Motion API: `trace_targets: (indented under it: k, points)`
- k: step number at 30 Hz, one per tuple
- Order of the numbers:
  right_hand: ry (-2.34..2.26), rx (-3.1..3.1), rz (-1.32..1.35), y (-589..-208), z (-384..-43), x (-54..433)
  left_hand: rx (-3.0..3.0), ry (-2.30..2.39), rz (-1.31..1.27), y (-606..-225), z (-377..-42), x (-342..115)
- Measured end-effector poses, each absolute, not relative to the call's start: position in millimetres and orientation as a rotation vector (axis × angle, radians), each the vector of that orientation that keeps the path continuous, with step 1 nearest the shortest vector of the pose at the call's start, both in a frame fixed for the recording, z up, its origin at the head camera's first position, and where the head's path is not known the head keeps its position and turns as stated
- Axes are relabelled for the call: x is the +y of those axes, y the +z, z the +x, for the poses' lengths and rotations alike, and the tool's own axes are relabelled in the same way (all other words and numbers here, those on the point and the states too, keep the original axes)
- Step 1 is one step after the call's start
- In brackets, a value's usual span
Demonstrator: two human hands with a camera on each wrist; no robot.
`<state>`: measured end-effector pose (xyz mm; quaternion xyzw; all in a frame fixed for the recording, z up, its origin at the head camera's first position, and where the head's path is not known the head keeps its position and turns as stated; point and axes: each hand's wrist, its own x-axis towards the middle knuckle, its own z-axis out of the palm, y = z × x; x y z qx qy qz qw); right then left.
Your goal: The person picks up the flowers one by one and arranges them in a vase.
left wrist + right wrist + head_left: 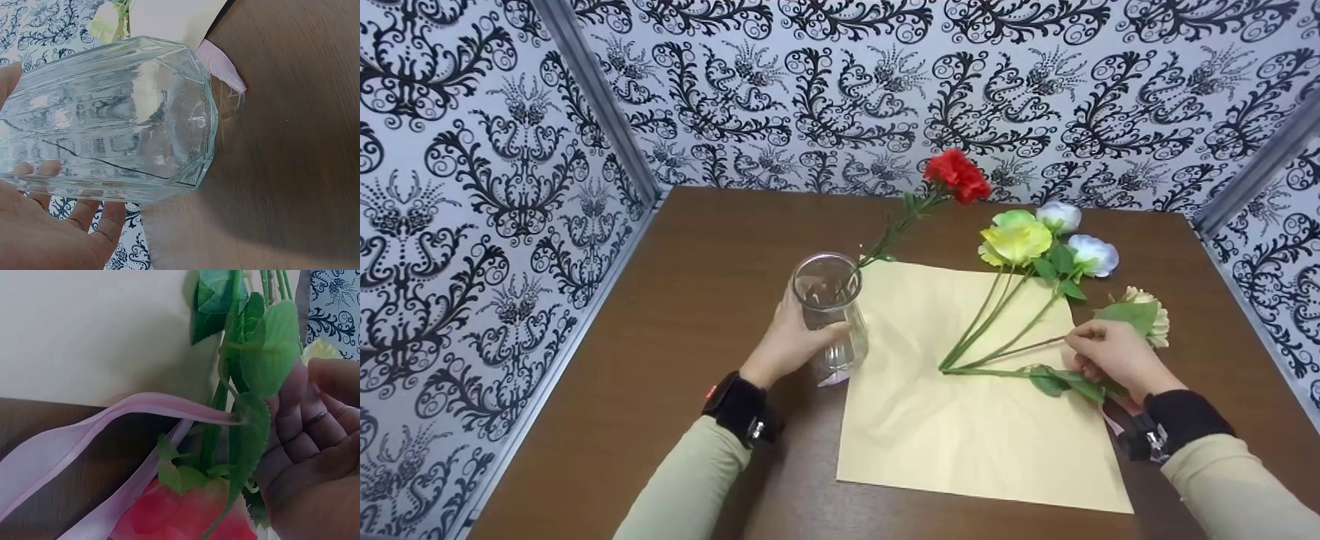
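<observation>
My left hand (802, 337) grips a clear glass vase (107, 124) around its side, over the table left of the paper. Its mouth faces up in the head view, and nothing stands inside it. Over the paper's right side, my right hand (1117, 352) pinches a thin brownish stem (1035, 346) between thumb and forefinger. A cream flower (1161, 319) shows just beyond that hand. Beneath the same hand lies a leafy green stem (990, 372), with a pink flower (185, 512) and pink ribbon (152, 405) beside it in the right wrist view.
Tan wrapping paper (960, 442) lies on the brown table (675, 300). A yellow flower (1016, 244) and pale blue flowers (1093, 255) fan out across its top edge. Behind the vase is a red carnation (958, 176). A ribbon end (222, 64) lies by the vase's base.
</observation>
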<state>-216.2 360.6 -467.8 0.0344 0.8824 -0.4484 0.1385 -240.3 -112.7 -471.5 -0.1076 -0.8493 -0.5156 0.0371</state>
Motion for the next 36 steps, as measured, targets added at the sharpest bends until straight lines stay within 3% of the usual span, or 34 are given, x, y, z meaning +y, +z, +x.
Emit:
trace_targets:
  k: [17, 36]
  points:
    - [-0.999, 2.652, -0.048, -473, -212, 363, -2.631, -1.552, -0.342, -471, -239, -114]
    - [-0.510, 2.900, -0.517, -487, -207, 350, -2.614, -1.574, -0.332, -470, -238, -113]
